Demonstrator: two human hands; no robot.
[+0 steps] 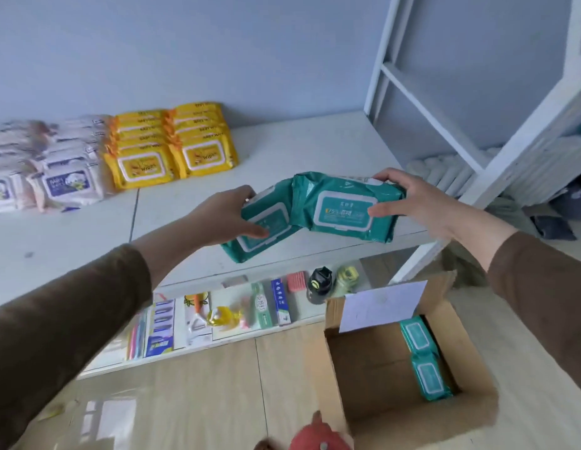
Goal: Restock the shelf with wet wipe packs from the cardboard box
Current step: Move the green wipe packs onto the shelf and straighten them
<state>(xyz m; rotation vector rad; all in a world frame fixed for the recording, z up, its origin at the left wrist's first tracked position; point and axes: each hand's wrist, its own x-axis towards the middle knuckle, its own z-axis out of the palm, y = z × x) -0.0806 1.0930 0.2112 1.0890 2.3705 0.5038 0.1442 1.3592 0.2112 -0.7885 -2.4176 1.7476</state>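
Observation:
I hold two teal wet wipe packs over the front of the white shelf [315, 147]. My left hand [224, 216] grips the left teal pack [266, 228], which tilts down toward the shelf edge. My right hand [415, 203] grips the right teal pack [344, 206] by its right end, thumb on the lid. The two packs touch in the middle. Below right, the open cardboard box [373, 358] stands on the wooden floor with two more teal packs [425, 358] along its right wall.
Yellow wipe packs [172, 147] stand in two rows at the shelf's back left, with pale pink and white packs [55, 170] further left. A lower shelf [237, 332] holds toothbrushes, toothpaste and bottles. A white frame [445, 102] rises at the right. A paper sheet [380, 303] lies on the box flap.

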